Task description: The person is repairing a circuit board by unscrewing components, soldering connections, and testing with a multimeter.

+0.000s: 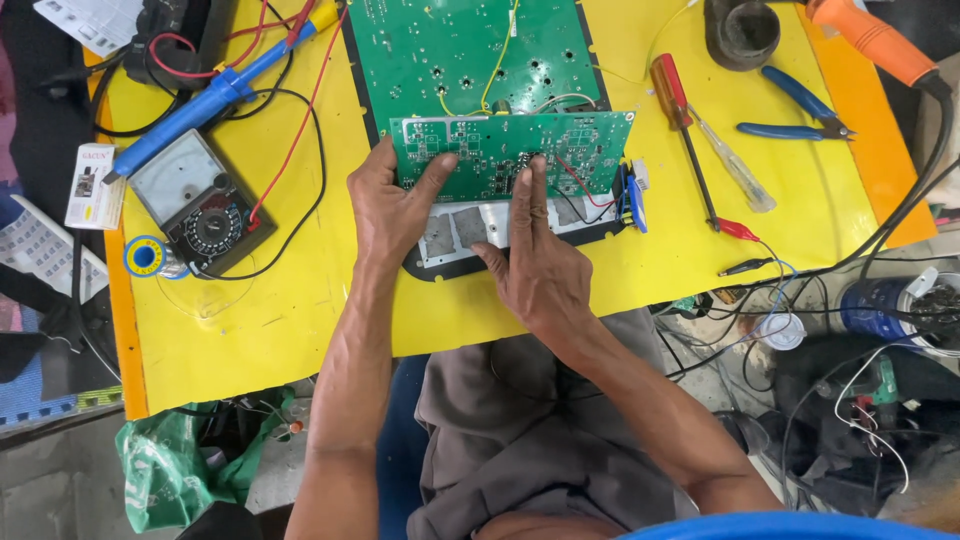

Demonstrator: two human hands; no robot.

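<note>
**Inspector:** Start at the left edge.

**Assistant:** On the yellow plastic table mat [300,300] lie a blue-handled soldering iron [205,100], a grey and black analogue multimeter [200,205] with red and black leads, and just beside it a small blue and yellow solder spool [145,257].

**Inspector:** The hands?

**Assistant:** The left hand [390,210] is open, fingers spread flat on the left part of the smaller green rectangular circuit board [510,155], thumb on its lower edge. The right hand [540,270] is also open — index and middle fingers extended, tips pressing the board near its middle. Neither hand grips anything.

**Inspector:** Where does that board sit?

**Assistant:** Centre of the mat, tilted over a silver metal plate with grey pads [470,232], directly below the larger green circuit board [470,55], linked to it by yellow wires.

**Inspector:** Further right?

**Assistant:** A red-handled screwdriver [675,95], a clear-handled screwdriver [735,170], blue-handled pliers [800,110] — then an orange-handled tool [870,40] at the corner.
</note>
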